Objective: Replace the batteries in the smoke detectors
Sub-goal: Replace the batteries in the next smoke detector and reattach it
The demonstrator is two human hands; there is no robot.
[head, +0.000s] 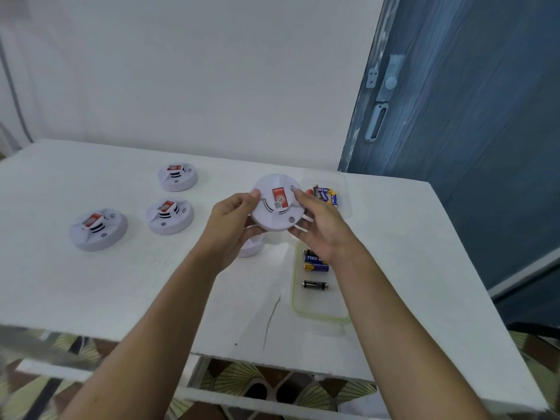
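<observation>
A round white smoke detector [277,204] with a red label is held above the white table [121,286], face towards me. My left hand [233,219] grips its left edge and my right hand [318,225] grips its right edge, thumbs on the front. Another white round part [251,247] lies on the table under my left hand, mostly hidden. Three more detectors lie to the left: one at the far back [177,176], one in the middle [169,215], one nearest the left [98,229].
A clear tray [321,310] near my right forearm holds three batteries [315,263]. A second clear tray [345,192] behind the held detector holds several batteries [325,194]. A blue door [469,116] stands to the right. The table's front edge is close to me.
</observation>
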